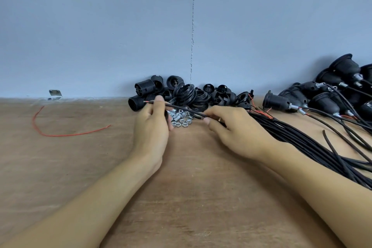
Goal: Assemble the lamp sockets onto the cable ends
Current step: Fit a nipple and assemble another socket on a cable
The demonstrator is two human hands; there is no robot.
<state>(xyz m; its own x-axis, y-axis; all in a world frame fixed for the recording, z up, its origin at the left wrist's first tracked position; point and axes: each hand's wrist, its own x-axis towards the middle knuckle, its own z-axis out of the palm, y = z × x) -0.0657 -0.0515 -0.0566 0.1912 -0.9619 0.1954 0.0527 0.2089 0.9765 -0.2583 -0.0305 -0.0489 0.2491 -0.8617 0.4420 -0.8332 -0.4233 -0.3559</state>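
The left hand (153,127) pinched the cable (185,110) near its tip, the right hand (237,129) further back — a short, taut span would thread nuts (180,121) easiest.

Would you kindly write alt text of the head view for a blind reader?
A black cable is held above a wooden table: left hand pinching near its stripped end, right hand further along. Socket parts and nuts lie behind.
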